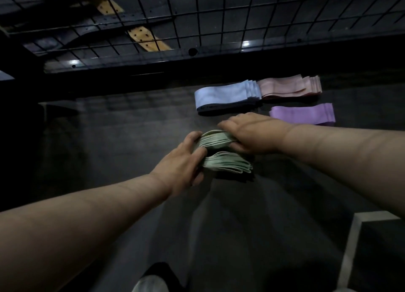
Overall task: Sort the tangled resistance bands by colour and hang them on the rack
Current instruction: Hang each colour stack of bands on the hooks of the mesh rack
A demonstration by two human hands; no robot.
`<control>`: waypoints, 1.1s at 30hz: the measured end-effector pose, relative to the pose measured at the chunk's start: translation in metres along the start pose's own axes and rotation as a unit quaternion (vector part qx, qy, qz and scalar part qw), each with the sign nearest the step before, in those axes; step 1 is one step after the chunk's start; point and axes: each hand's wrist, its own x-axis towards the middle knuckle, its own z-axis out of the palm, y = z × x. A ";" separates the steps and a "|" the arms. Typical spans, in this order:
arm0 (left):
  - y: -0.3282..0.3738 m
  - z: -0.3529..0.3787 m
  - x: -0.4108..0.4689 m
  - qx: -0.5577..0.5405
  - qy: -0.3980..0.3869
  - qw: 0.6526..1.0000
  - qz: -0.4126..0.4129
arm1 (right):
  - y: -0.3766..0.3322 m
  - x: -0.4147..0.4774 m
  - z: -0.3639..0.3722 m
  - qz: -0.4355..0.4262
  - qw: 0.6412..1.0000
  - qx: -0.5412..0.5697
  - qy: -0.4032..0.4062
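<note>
so the left hand is curled round the left end of the green bands and the right hand grips the top of the same bunch, low over the dark floor, with the blue stack, pink stack and purple stack lying just beyond, near the wire grid rack

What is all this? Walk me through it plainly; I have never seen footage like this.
There is no machine here. A person wears a camera on the head, so the one picture looks forward and down at their own bare arms. The left hand and the right hand each have a grip on one bundle of green bands. Beyond them, three sorted piles lie on the dark surface: blue bands, pink bands beside those, and purple bands nearer. Behind stands a wire grid, probably the rack.
</note>
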 end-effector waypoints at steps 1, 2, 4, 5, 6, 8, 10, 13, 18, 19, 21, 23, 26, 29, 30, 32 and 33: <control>0.000 0.001 0.000 0.014 -0.010 1.000 -0.009 | 0.001 -0.002 0.001 -0.013 0.999 -0.029 -0.015; 0.001 0.001 0.000 0.029 -0.019 0.999 -0.021 | 0.002 -0.003 0.003 -0.026 0.998 -0.055 -0.035; 0.005 0.002 0.002 0.052 -0.025 0.997 -0.041 | 0.006 -0.006 0.005 -0.038 0.994 -0.074 -0.071; 0.008 0.003 0.003 0.060 -0.025 0.997 -0.048 | 0.008 -0.009 0.005 -0.032 0.995 -0.060 -0.077; 0.010 0.004 0.004 0.066 -0.026 0.996 -0.053 | 0.011 -0.011 0.004 -0.017 0.996 -0.039 -0.076; 0.013 0.005 0.005 0.076 -0.033 0.995 -0.061 | 0.015 -0.015 0.005 0.008 0.998 -0.012 -0.058; 0.013 0.006 0.006 0.085 -0.043 0.994 -0.061 | 0.015 -0.018 0.008 0.012 0.999 -0.016 -0.050; 0.013 0.005 0.008 0.093 -0.071 0.992 -0.054 | 0.012 -0.020 0.019 0.033 0.996 0.036 -0.068; 0.013 0.001 0.011 0.067 -0.054 0.993 -0.077 | 0.016 -0.025 0.020 0.079 0.979 0.178 -0.055; 0.014 0.001 0.012 0.067 -0.049 0.993 -0.082 | 0.016 -0.028 0.020 0.087 0.975 0.196 -0.051; 0.015 0.002 0.013 0.076 -0.036 0.993 -0.086 | 0.018 -0.033 0.021 0.109 0.963 0.241 -0.043; 0.017 0.004 0.015 0.086 -0.028 0.992 -0.087 | 0.018 -0.038 0.024 0.130 0.953 0.271 -0.040; 0.017 0.004 0.015 0.085 -0.025 0.992 -0.089 | 0.016 -0.047 0.029 0.162 0.935 0.315 -0.016; 0.016 0.005 0.015 0.078 -0.020 0.992 -0.096 | 0.010 -0.056 0.037 0.212 0.912 0.352 0.007; 0.016 0.006 0.016 0.078 -0.019 0.992 -0.096 | 0.008 -0.060 0.041 0.221 0.906 0.360 0.009; 0.016 0.006 0.018 0.080 -0.017 0.992 -0.095 | 0.000 -0.067 0.047 0.224 0.900 0.373 0.010; 0.016 0.006 0.019 0.080 -0.015 0.992 -0.096 | -0.004 -0.070 0.050 0.219 0.898 0.382 0.009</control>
